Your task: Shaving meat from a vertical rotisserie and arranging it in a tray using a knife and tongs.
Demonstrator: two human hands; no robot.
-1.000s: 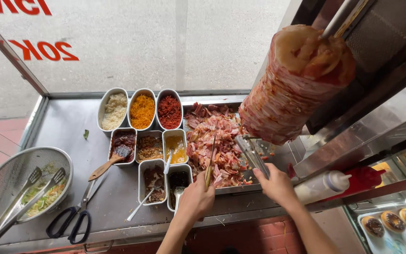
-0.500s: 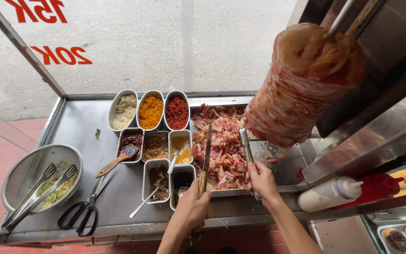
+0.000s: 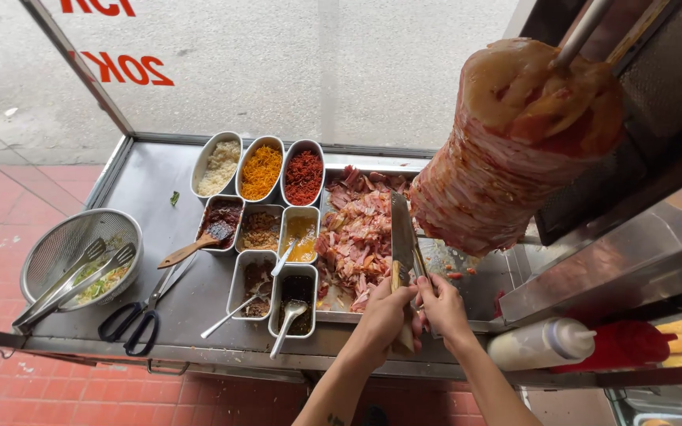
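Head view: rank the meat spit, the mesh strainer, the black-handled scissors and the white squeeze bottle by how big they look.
1. Meat spit, clearly largest, though it is also nearest the camera.
2. Mesh strainer.
3. Black-handled scissors and white squeeze bottle: they look about alike, so no ranking between them.

Tall cone of stacked meat on the spit [image 3: 515,150]: pale pink and reddish bands, tan-yellow cap. Shallow steel tray of chopped meat [image 3: 361,233]: mixed pink, red and cream shreds. Broad-bladed knife [image 3: 401,237]: grey steel blade, light wooden handle. Far row of steel tubs, left to right: off-white filling [image 3: 219,167], bright orange shreds [image 3: 261,171], deep red shreds [image 3: 303,177]. Middle row: dark maroon sauce [image 3: 221,221], brown crumbs [image 3: 260,235], mustard-yellow sauce [image 3: 301,237]. Near right tub [image 3: 296,296]: almost black liquid. Round wire-mesh strainer [image 3: 61,244]: silver, with green and white scraps. Scissors [image 3: 132,327]: black handles. Squeeze bottles at right: white [image 3: 546,345], red [image 3: 625,345]. Floor tiles [image 3: 9,205]: brick red.
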